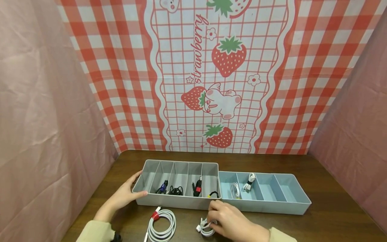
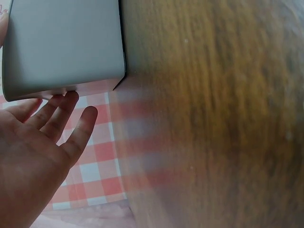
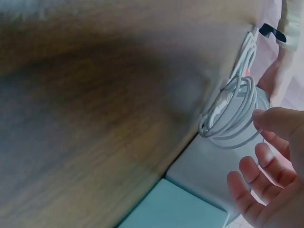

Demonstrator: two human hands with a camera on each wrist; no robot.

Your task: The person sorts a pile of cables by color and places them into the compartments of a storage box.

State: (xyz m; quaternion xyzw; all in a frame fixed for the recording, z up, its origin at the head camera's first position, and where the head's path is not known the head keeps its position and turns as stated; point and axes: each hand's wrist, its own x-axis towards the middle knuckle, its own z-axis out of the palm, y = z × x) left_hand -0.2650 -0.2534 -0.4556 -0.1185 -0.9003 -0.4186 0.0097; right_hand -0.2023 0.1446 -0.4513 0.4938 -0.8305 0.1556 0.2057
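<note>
My left hand (image 1: pixel 121 198) rests against the left end of a grey divided organizer box (image 1: pixel 178 201). Its thumb lies at the front rim; in the left wrist view the fairly straight fingers (image 2: pixel 64 111) touch the end wall. My right hand (image 1: pixel 228 218) is in front of the boxes, pinching a small coiled white cable (image 1: pixel 205 229) between thumb and index finger. In the right wrist view the loops of this cable (image 3: pixel 232 111) meet the thumb tip, and the other fingers are spread. A larger white cable coil (image 1: pixel 163 225) with a red strap lies on the table to the left.
A light blue divided box (image 1: pixel 272 205) adjoins the grey one on the right, with white cables (image 1: pixel 235 191) in its two left compartments. Several dark cables (image 1: pixel 176 191) sit in the grey box. Behind the brown table (image 1: pixel 332 201) hangs a red-checked strawberry cloth (image 1: pixel 121 84).
</note>
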